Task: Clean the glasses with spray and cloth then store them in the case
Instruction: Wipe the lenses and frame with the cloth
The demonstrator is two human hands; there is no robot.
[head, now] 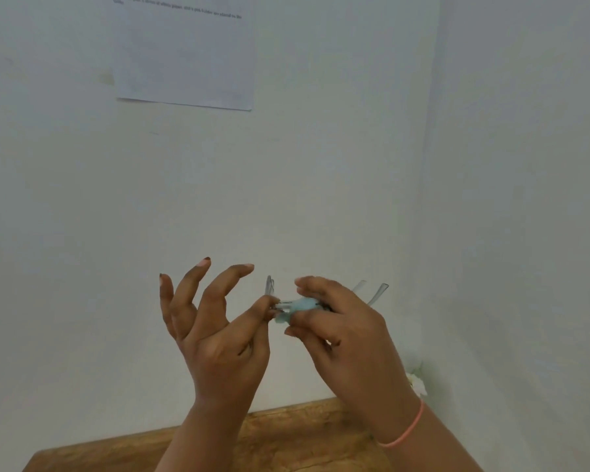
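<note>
Both hands are raised in front of the white wall, well above the table. My left hand (215, 332) pinches one end of the clear-framed glasses (377, 294) between thumb and forefinger, its other fingers spread upward. My right hand (341, 328) presses a small light-blue cloth (298, 307) against the glasses near their middle. The glasses' transparent temples stick up and to the right behind my right hand. The lenses are mostly hidden by the cloth and fingers. The spray and the case are out of view.
A wooden table (286, 437) edge shows at the bottom. A white flower-like object (417, 383) sits in the corner at the right. A printed paper sheet (184, 52) hangs on the wall above.
</note>
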